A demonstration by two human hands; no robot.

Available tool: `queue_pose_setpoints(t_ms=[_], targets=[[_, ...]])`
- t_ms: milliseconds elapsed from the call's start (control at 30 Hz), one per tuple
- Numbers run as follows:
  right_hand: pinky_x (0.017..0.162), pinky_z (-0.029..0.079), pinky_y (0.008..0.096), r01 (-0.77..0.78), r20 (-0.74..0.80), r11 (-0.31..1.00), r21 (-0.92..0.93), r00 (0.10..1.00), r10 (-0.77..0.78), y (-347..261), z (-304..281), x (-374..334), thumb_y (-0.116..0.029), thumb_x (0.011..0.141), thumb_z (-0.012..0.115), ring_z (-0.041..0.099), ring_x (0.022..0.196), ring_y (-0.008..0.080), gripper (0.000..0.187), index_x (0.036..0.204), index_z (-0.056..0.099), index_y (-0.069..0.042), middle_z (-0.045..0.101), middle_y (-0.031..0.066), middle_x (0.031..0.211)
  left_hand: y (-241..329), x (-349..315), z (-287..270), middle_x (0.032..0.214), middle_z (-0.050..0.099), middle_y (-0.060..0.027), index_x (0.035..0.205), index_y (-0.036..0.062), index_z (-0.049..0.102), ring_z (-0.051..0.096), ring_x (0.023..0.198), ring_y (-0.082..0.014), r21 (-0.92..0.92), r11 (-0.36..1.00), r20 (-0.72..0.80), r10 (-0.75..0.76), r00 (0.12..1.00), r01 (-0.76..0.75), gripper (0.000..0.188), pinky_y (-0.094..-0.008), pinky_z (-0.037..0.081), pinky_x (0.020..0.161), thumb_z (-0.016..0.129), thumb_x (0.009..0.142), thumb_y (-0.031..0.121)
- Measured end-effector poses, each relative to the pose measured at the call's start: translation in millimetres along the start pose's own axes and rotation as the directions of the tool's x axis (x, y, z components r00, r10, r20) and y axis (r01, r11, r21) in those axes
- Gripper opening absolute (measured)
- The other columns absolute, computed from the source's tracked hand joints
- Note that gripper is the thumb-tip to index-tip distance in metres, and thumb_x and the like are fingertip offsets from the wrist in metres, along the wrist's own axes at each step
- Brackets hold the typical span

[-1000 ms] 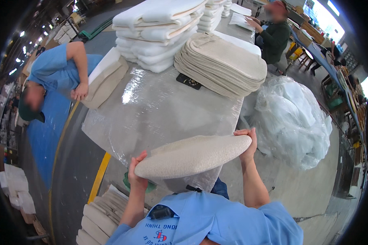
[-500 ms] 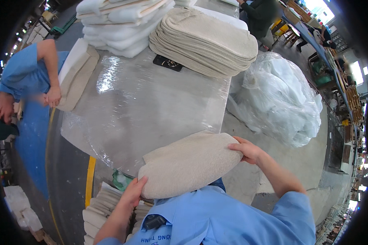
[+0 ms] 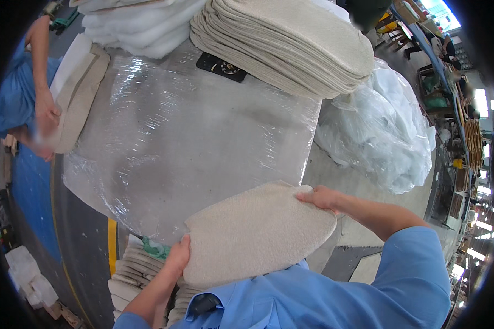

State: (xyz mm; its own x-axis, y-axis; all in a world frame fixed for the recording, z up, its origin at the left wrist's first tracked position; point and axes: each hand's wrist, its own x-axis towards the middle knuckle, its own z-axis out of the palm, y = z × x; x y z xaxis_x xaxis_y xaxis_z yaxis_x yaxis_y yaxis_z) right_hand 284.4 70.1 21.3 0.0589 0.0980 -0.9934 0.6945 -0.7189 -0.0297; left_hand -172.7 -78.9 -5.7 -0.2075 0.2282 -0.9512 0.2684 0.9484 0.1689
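Observation:
Held up close to my body is a beige fabric piece (image 3: 258, 236) with a rounded right end. My left hand (image 3: 178, 256) grips its left edge, thumb on top. At the upper right edge, my right hand (image 3: 319, 198) pinches the cloth between thumb and fingers. Beyond it lies the plastic-wrapped tabletop (image 3: 203, 137). A tall stack of similar beige pieces (image 3: 291, 49) rests at the table's far side, with a flat black object (image 3: 220, 67) bearing a round pattern beside it.
Puffy white padding (image 3: 142, 24) is piled at the far left. A person in blue (image 3: 44, 104) handles white and beige pieces (image 3: 82, 90) at the table's left edge. A clear plastic bag of white material (image 3: 381, 131) stands on the right. More folded pieces (image 3: 134, 274) are stacked below my left arm.
The fabric piece has come slightly lower and turned flatter toward me, still in both hands. The view has shifted closer over the table. The other person's hands have moved on their pieces.

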Motion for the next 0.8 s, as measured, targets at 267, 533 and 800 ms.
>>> queue_pose_setpoints(t_ms=[267, 533, 800], targets=[[0.113, 0.048, 0.0503, 0.136, -0.048, 0.988, -0.073, 0.989, -0.139, -6, -3, 55, -0.076, 0.099, 0.057, 0.062, 0.137, 0.0393, 0.093, 0.145, 0.064, 0.004, 0.064, 0.0247, 0.147, -2, 21, -1, 0.137, 0.068, -0.0313, 0.139, -0.0163, 0.061, 0.065, 0.130, -0.0411, 0.151, 0.981, -0.065, 0.135, 0.989, -0.124, 0.083, -0.0452, 0.047, 0.109, 0.043, 0.111, 0.059], [0.112, 0.048, 0.0423, 0.807, -0.643, 0.508, 0.300, 0.565, -0.518, 24, 9, -1, -0.069, 0.113, 0.023, 0.067, 0.123, 0.0289, 0.081, 0.152, 0.054, -0.004, 0.072, 0.0198, 0.126, 59, -21, -39, 0.144, 0.064, -0.0170, 0.143, -0.0056, 0.061, 0.060, 0.134, -0.0283, -0.330, 0.655, -0.307, 0.607, 0.733, -0.680, 0.071, -0.0413, 0.045, 0.113, 0.038, 0.115, 0.055], [0.105, 0.048, 0.0374, 0.762, -0.723, -0.196, 0.617, 0.451, -0.523, 11, 66, -18, -0.069, 0.112, 0.030, 0.067, 0.112, 0.0224, 0.081, 0.148, 0.056, -0.002, 0.073, 0.0113, 0.113, 120, 10, -46, 0.128, 0.064, -0.0084, 0.126, 0.0040, 0.065, 0.060, 0.117, -0.0195, -0.557, 0.044, -0.551, 0.727, 0.410, -0.829, 0.052, -0.0360, 0.047, 0.105, 0.039, 0.118, 0.048]])
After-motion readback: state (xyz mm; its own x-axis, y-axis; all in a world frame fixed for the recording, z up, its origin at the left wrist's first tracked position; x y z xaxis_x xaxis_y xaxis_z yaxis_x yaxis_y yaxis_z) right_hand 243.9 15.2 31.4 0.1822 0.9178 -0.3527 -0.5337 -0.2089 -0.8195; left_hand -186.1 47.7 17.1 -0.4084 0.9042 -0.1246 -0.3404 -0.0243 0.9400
